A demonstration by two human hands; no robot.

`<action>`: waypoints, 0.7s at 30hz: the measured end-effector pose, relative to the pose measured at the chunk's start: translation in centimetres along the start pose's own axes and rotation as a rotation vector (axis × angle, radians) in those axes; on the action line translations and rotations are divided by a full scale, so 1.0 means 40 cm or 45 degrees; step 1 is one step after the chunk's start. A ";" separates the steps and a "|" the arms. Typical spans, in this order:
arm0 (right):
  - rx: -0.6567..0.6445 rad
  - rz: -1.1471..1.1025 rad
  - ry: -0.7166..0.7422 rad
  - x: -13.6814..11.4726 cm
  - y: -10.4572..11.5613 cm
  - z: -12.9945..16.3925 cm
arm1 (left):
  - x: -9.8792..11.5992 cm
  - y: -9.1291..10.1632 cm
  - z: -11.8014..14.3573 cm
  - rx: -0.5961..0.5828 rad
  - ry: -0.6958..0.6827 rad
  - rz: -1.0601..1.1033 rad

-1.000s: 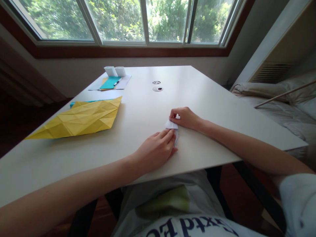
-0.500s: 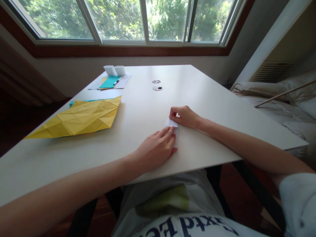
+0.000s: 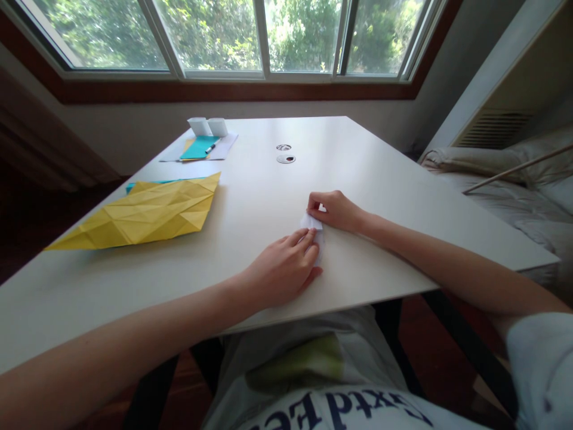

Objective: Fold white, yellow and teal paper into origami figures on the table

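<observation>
Small white folded paper sitting flat on the white table, a bit right of frame center, near the table's front edge. Mostly hidden under fingers, so only a sliver showing between the two hands.

Left hand coming in from the lower left, palm down, fingers held together and laid flat over the near end of the paper, thumb tucked along the right side. Pressing down on it rather than gripping. Right hand reaching in from the lower right, fingers curled, fingertips bunched at the paper's far end; looks like a pinch on that edge with thumb and forefinger, though hard to tell exactly how much paper is caught in there.

Over in the left middle of the frame: a big yellow creased sheet lying flat, full of triangular fold lines, with a teal sheet peeking out from under its far edge. Farther up, upper left of center: a teal card on white paper with a pen across it, two small white boxes just behind. Two round cable holes in the tabletop above center. Window with green trees along the top, bedding on the right.
</observation>
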State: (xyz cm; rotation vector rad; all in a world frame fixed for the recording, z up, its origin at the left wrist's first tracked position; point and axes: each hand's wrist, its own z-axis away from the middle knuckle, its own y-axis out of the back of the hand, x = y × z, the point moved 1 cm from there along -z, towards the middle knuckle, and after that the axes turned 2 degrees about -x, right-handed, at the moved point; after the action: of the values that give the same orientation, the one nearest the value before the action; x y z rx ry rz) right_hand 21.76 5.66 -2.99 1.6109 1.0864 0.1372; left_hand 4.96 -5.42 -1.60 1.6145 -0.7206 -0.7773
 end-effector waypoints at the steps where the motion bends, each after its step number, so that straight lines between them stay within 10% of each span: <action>1: 0.004 0.004 0.005 0.000 0.000 0.000 | 0.000 0.000 0.000 0.001 -0.001 0.011; 21: -0.019 0.022 0.021 0.001 -0.004 -0.001 | -0.006 -0.007 -0.002 0.032 -0.013 0.127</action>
State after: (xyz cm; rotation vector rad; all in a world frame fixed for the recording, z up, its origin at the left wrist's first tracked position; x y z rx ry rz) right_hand 21.66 5.71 -3.11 1.6085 1.0819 0.1702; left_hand 4.90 -5.15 -1.85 1.5851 -0.8151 -0.7073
